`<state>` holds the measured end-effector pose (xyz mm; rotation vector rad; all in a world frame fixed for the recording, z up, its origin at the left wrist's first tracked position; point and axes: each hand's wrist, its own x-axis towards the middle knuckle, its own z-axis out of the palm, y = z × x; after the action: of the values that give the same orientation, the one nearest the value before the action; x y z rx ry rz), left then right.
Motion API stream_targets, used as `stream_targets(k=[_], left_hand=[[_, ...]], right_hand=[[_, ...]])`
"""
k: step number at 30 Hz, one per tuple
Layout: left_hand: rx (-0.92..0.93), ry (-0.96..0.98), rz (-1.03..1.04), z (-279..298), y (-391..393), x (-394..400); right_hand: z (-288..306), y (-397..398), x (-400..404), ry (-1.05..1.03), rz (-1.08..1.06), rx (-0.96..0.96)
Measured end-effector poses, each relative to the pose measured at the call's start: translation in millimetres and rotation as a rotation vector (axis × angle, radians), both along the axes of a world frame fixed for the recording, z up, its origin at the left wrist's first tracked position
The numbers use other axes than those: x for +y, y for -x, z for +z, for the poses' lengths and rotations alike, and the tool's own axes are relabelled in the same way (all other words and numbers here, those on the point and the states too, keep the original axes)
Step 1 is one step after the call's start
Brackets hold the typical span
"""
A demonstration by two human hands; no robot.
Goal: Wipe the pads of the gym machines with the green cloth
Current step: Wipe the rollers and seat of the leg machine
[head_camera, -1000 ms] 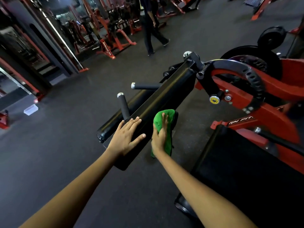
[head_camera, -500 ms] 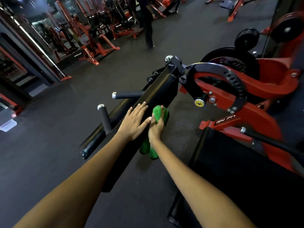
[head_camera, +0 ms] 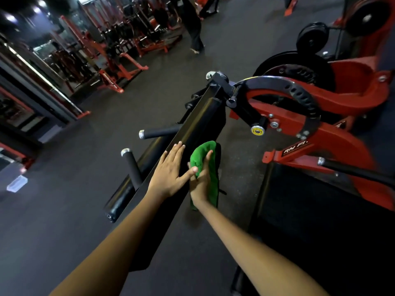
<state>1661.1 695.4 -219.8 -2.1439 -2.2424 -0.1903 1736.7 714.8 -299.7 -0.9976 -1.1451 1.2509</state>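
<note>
Reaching forward from the bottom of the view, both bare forearms meet on a long black pad point(head_camera: 198, 122). The left hand point(head_camera: 171, 174) lies flat on its top face, fingers straight and slightly spread, thumb stretched toward the other hand. Just right of that thumb, the right hand point(head_camera: 202, 180) presses the green cloth point(head_camera: 208, 174) against the pad's right side; its fingers lie along the cloth, and whether they curl round it cannot be told. Left of the left fingertips, two black grip handles point(head_camera: 159, 131) with silver caps stick out. Beyond the fingers, the pad joins a red and black machine frame point(head_camera: 320, 133). Farther off, a person point(head_camera: 195, 28) stands among red machines.
</note>
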Motion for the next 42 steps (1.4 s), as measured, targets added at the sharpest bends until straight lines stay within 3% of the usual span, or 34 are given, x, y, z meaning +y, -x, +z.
stream_targets(k=[3,5,7,11,14,18,22,27,32,34,37,42], left_hand=[[-0.026,-0.019,0.003,2.1,1.4,-2.9],[-0.016,-0.01,-0.007,1.5,-0.8,-2.4],[-0.055,-0.042,0.004,2.0,4.7,-5.4],[-0.135,-0.162,0.031,16.3,-4.3,9.1],[-0.029,-0.134,0.001,30.4,-9.3,45.8],[-0.148,-0.087,0.031,13.9,-10.1,71.6],[-0.219,-0.113,0.047,3.8,-5.7,79.0],[-0.18,-0.096,0.03,0.9,-5.6,78.7],[-0.132,-0.076,-0.009,0.8,-3.7,77.9],[-0.07,-0.068,-0.042,1.5,-4.8,77.1],[-0.034,-0.052,-0.061,1.0,-4.4,75.8],[-0.033,-0.04,-0.054,-0.2,-3.5,77.4]], right_hand=[[7.0,9.8,31.4,0.179,0.003,0.102],[9.5,10.2,55.1,0.329,0.018,0.058],[21.7,14.9,46.4,0.26,-0.002,-0.064],[0.5,12.6,1.0,-0.089,0.026,-0.121],[-0.3,0.0,37.3,-0.033,-0.011,-0.116],[23.5,1.6,65.7,0.007,0.045,-0.188],[-13.3,1.2,41.5,-0.18,0.059,-0.112],[20.2,1.2,114.7,0.126,-0.011,0.034],[-3.2,20.3,87.6,-0.306,0.015,-0.236],[-5.8,15.1,104.3,-0.238,-0.03,-0.124],[21.2,1.7,139.5,0.072,-0.034,0.004],[3.6,10.9,108.4,-0.133,0.005,-0.049]])
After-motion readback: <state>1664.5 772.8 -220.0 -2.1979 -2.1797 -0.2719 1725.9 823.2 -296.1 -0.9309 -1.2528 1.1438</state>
